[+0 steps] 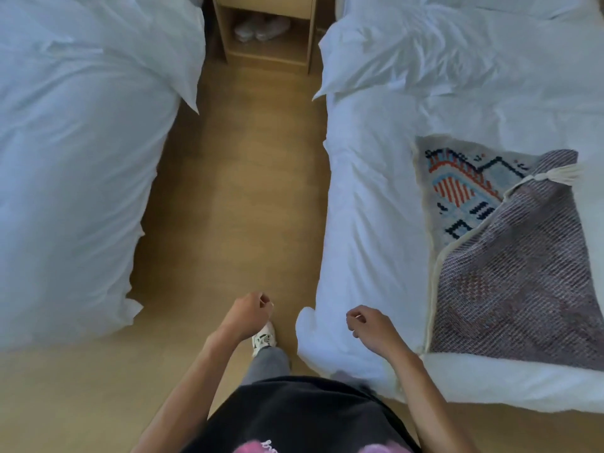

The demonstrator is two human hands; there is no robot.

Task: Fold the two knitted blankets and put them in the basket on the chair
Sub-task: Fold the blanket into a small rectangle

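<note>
A knitted blanket (510, 256) lies on the right bed, near its foot. One corner is turned back, so the greyish underside and a cream tassel show, with the blue, red and black pattern exposed beside it. My left hand (248, 313) hangs over the floor between the beds, fingers curled in, holding nothing. My right hand (369, 325) is over the near corner of the right bed, left of the blanket and apart from it, fingers also curled and empty. No second blanket, basket or chair is in view.
Two beds with white duvets, the left bed (75, 158) and the right bed (392, 158), flank a wooden floor aisle (242, 191). A wooden nightstand (264, 37) with an open shelf holding wrapped slippers stands at the far end of the aisle. My foot is on the floor below.
</note>
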